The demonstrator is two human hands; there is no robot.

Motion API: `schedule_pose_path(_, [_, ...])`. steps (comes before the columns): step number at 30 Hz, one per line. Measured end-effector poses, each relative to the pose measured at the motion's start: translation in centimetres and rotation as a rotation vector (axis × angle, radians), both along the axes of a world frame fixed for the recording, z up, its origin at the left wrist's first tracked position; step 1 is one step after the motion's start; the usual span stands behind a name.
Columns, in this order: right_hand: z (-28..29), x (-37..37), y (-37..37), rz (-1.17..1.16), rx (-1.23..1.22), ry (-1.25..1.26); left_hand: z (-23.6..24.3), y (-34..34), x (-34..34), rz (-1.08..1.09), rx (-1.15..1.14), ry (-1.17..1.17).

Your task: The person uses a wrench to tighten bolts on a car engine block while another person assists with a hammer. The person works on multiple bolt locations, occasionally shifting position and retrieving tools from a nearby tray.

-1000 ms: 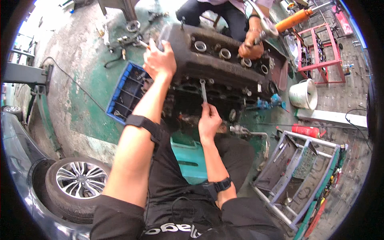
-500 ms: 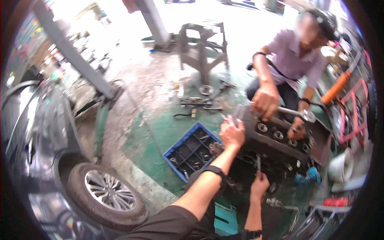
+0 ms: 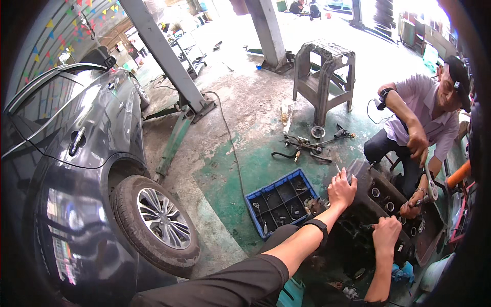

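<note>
A dark engine block point(image 3: 362, 202) with a row of round openings lies on the floor before me. My left hand point(image 3: 341, 190) is closed at its far left corner; a thin light-coloured piece sticks up past the fingers, its kind unclear. My right hand point(image 3: 387, 233) is closed at the block's near side, around a slim tool point(image 3: 366, 225) that points left, its end dark against the block. Across the block a crouching person point(image 3: 424, 112) has one hand on a ratchet wrench point(image 3: 432, 189) and the other low by the block's far right end.
A blue divided tray point(image 3: 271, 225) with small metal parts stands left of the block. Beyond it are loose linkage parts point(image 3: 302, 146) and a worn stool point(image 3: 327, 77). A dark car point(image 3: 76, 138) and a lift post point(image 3: 169, 61) take up the left. A blue glove-like bundle point(image 3: 404, 272) lies near right.
The view has swung left, so everything sits further right. My right hand has come up from below the block to its side. The other person's wrench has turned from lying across to steeper.
</note>
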State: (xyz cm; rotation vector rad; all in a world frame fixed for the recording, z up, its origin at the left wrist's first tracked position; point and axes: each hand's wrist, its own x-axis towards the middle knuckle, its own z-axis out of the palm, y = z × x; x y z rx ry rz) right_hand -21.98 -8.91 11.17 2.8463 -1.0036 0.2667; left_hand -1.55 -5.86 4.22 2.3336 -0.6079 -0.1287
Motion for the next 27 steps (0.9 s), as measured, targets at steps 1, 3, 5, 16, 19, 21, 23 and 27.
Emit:
schedule_pose_path(1, [-0.1, 0.0, 1.1, -0.012, -0.021, -0.027, 0.0, 0.0, 0.0, 0.008, 0.001, -0.004])
schedule_pose_path(3, [-1.3, -0.5, 3.5, -0.205, 0.062, -0.242, 0.0, 0.0, 0.0, 0.009, -0.017, -0.045])
schedule_pose_path(5, [-3.6, -1.9, 6.2, -0.453, 0.281, -0.495, 0.1, 0.0, 0.0, 0.010, -0.020, -0.046])
schedule_pose_path(16, [-14.0, -1.4, 13.6, -0.970, 0.734, -1.106, 0.3, -0.1, 0.1, -0.071, 0.106, -0.094])
schedule_pose_path(19, [-14.4, -0.9, 13.8, -0.981, 0.781, -1.229, 0.8, -0.6, 0.0, -0.032, 0.122, 0.048])
schedule_pose_path(21, [-14.1, -0.6, 14.5, -0.972, 0.797, -1.249, 1.1, -0.5, 0.1, -0.016, 0.093, 0.048])
schedule_pose_path(23, [-13.8, -0.3, 14.6, -0.968, 0.800, -1.263, 1.2, -0.4, 0.3, -0.018, 0.099, 0.052])
schedule_pose_path(27, [-13.6, 0.5, 13.8, -0.924, 0.879, -1.233, 0.7, -0.3, 0.4, -0.016, 0.090, 0.063])
